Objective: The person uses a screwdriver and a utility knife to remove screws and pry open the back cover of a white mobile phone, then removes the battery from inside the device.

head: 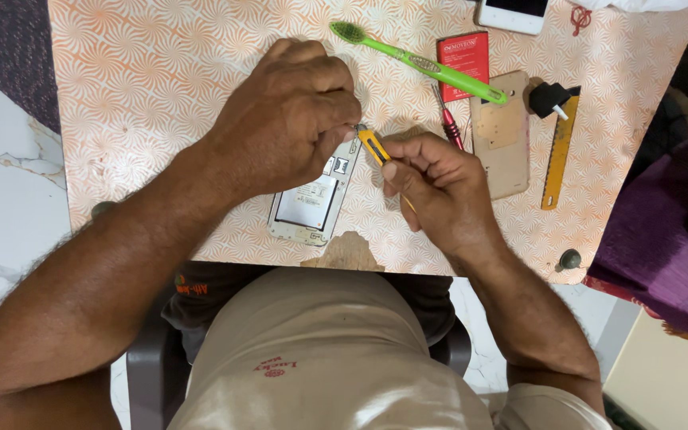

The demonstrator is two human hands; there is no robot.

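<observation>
An opened phone body (308,203) lies back-up on the orange patterned table (145,72), its battery bay empty and its card slots showing. My left hand (292,115) rests over the phone's upper end, fingers curled down on it. My right hand (431,187) grips a small yellow utility knife (374,146), its tip pointing at the phone's top edge just under my left fingers.
A green toothbrush (416,62), a red battery (463,60), a red screwdriver (449,123), a beige phone back cover (503,131), a black plug (549,97) and a yellow ruler (559,151) lie to the right. Another phone (513,12) sits at the far edge. Purple cloth (662,239) hangs right.
</observation>
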